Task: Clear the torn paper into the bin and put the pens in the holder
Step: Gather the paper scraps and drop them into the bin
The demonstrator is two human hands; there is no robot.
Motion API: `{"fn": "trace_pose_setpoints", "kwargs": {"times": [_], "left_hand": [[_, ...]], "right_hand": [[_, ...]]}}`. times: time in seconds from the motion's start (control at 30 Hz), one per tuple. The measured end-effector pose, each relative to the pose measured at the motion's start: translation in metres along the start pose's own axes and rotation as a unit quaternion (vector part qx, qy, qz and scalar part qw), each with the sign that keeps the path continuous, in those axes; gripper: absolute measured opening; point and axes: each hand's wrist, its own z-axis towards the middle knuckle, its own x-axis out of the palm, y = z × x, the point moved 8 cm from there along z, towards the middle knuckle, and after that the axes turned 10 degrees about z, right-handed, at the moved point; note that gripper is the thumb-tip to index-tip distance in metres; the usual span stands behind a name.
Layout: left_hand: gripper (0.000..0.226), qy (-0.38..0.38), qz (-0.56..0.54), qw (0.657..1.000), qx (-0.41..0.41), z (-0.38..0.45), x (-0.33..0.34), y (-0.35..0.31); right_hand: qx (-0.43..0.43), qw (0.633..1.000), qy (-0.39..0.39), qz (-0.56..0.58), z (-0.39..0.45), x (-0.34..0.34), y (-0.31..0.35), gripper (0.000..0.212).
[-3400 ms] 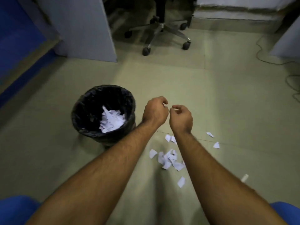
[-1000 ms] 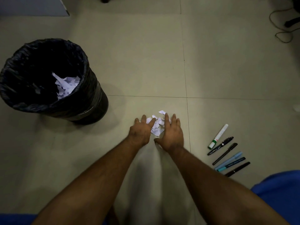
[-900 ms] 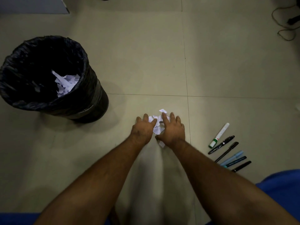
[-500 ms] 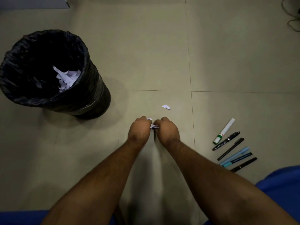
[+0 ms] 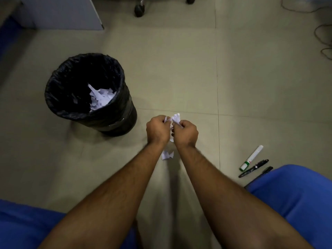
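My left hand (image 5: 157, 130) and my right hand (image 5: 185, 132) are closed side by side around a bunch of torn white paper (image 5: 175, 118), which sticks out above the knuckles. They hover above the floor, right of the black-lined bin (image 5: 115, 121). White scraps (image 5: 100, 97) lie inside the bin. A few loose scraps (image 5: 167, 155) lie on the floor below my wrists. At the right lie a white marker with a green band (image 5: 251, 157), a black pen (image 5: 253, 168) and another black pen (image 5: 267, 169) partly hidden by my blue-clad knee. No holder is in view.
Pale tiled floor all around. A grey panel (image 5: 59, 13) stands at the top left, chair castors (image 5: 139, 9) at the top centre, and loose cables (image 5: 321, 33) at the top right. My blue-clad knees (image 5: 294, 194) fill the lower corners.
Both hands swept the scattered scraps together on the floor, closed on them and lifted them. The view tilted up, so several pens slid behind my right knee.
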Motion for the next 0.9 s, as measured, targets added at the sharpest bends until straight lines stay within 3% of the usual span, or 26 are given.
{"fn": "trace_pose_setpoints", "kwargs": {"times": [0.27,0.4,0.5,0.6,0.67,0.8,0.9], "left_hand": [[0.024,-0.163,-0.073,0.980,0.082,0.010,-0.159,-0.061],[0.023,-0.269,-0.031,0.962,0.032,0.036,-0.236,-0.038],[0.029,-0.235,0.070,0.969,-0.016,0.065,-0.255,-0.010],[0.014,-0.198,0.161,0.966,-0.032,0.078,-0.267,-0.001],[0.029,-0.194,0.201,0.959,-0.046,0.079,-0.274,-0.003],[0.025,-0.188,0.227,0.956,0.004,0.080,-0.267,-0.021],[0.021,-0.180,0.166,0.969,0.024,0.074,-0.256,-0.034]], "right_hand": [[-0.134,0.983,0.075,0.099,-0.031,0.075,0.145,0.032],[-0.174,0.975,0.132,0.033,-0.056,0.140,0.198,0.037],[-0.200,0.960,0.171,-0.092,-0.064,0.178,0.214,0.042],[-0.206,0.934,0.202,-0.212,-0.063,0.200,0.217,0.019],[-0.205,0.923,0.206,-0.253,-0.060,0.202,0.218,0.018],[-0.197,0.935,0.199,-0.219,-0.051,0.188,0.224,0.026],[-0.170,0.957,0.182,-0.147,-0.043,0.173,0.226,0.030]]}}
